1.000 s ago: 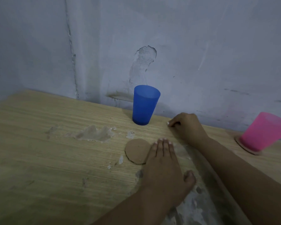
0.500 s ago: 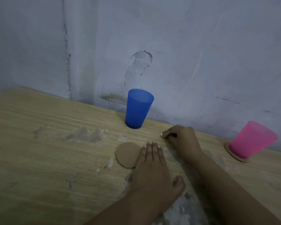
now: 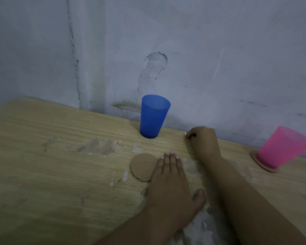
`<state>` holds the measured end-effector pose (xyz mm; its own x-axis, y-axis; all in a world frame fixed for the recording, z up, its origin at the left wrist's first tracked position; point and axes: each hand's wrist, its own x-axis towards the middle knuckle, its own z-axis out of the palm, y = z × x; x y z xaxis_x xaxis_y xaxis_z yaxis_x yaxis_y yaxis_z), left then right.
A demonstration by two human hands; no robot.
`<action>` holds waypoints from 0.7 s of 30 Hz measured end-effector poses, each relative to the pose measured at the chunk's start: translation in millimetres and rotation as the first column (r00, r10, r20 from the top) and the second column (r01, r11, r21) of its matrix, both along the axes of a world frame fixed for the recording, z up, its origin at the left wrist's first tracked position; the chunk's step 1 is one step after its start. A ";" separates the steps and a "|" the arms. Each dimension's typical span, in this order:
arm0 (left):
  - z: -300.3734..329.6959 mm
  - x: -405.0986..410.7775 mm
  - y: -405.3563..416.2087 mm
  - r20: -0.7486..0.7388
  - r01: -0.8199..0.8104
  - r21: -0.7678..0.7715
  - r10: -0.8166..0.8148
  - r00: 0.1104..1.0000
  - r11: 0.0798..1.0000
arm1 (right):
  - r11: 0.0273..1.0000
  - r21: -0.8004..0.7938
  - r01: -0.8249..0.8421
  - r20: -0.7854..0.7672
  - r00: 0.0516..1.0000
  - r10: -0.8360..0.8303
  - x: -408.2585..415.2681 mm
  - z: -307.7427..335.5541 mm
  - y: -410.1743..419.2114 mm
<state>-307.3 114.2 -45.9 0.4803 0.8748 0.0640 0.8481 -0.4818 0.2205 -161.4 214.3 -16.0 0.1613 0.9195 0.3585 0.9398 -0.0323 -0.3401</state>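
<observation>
1. Left hand, grip apart, lies flat on the wooden bench, straight fingers covering the 3 o'clock edge of the round brown cardboard disc.
2. Right hand sits at the disc's 2 o'clock, grip curled together with nothing visible in it.
3. Blue plastic cup stands upright at the disc's 12, and the pink plastic cup is well off at 3.

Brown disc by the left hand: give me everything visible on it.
The cardboard disc is a thin, roughly round piece of plain brown material that looks like cardboard, with a slightly uneven cut edge. It lies flat on the wooden table, nearer the camera than the upright blue cup and apart from it. Nothing stands on it. The left hand lies flat with straight fingers, and its outer edge covers the disc's right rim. The rest of the top face is bare.
</observation>
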 end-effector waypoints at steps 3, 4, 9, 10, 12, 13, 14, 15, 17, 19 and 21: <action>-0.4 1.0 0.6 0.007 -0.008 0.006 0.008 1.000 1.000 | 0.999 -0.036 -0.011 0.030 0.999 0.012 -2.0 -3.3 -18.9; 0.1 1.5 -0.1 0.005 -0.009 0.012 0.009 1.000 1.000 | 0.998 -0.062 -0.023 0.041 0.999 0.026 -4.7 -2.8 -25.3; 5.0 -1.5 2.8 0.056 -0.061 0.058 0.058 0.997 0.996 | 0.991 -0.110 -0.082 -0.203 0.977 0.059 -23.5 9.3 -49.6; 10.3 -2.1 2.5 0.090 -0.062 0.064 0.056 0.994 0.996 | 0.989 -0.129 -0.070 -0.353 0.936 0.021 -23.2 16.7 -57.6; 16.4 -7.0 4.9 0.243 -0.057 0.041 0.045 0.969 0.998 | 0.979 -0.176 -0.099 -0.719 0.692 -0.059 -23.4 27.5 -71.5; 23.5 -8.1 2.1 0.364 -0.052 0.024 0.040 0.931 0.998 | 0.975 -0.174 -0.139 -0.861 0.502 -0.082 -20.8 36.9 -83.5; 29.7 -9.3 -1.4 0.486 -0.042 0.010 0.032 0.873 0.999 | 0.971 -0.151 -0.185 -0.945 0.314 -0.087 -17.6 45.5 -95.2; 36.5 -9.0 -7.9 0.596 -0.022 -0.002 0.019 0.802 1.000 | 0.967 -0.120 -0.226 -0.983 0.165 -0.084 -13.2 53.9 -107.6; 50.8 -4.8 -24.0 0.749 0.043 0.010 -0.036 0.662 0.999 | 0.959 -0.059 -0.278 -0.998 0.005 -0.060 -2.6 70.5 -132.6; 64.1 1.0 -40.1 0.833 0.114 0.037 -0.094 0.545 0.993 | 0.952 -0.003 -0.306 -0.999 -0.050 -0.019 4.7 84.4 -154.7; 79.5 6.9 -60.4 0.880 0.187 0.077 -0.154 0.448 0.979 | 0.943 0.056 -0.327 -0.997 -0.071 0.035 9.9 97.9 -180.4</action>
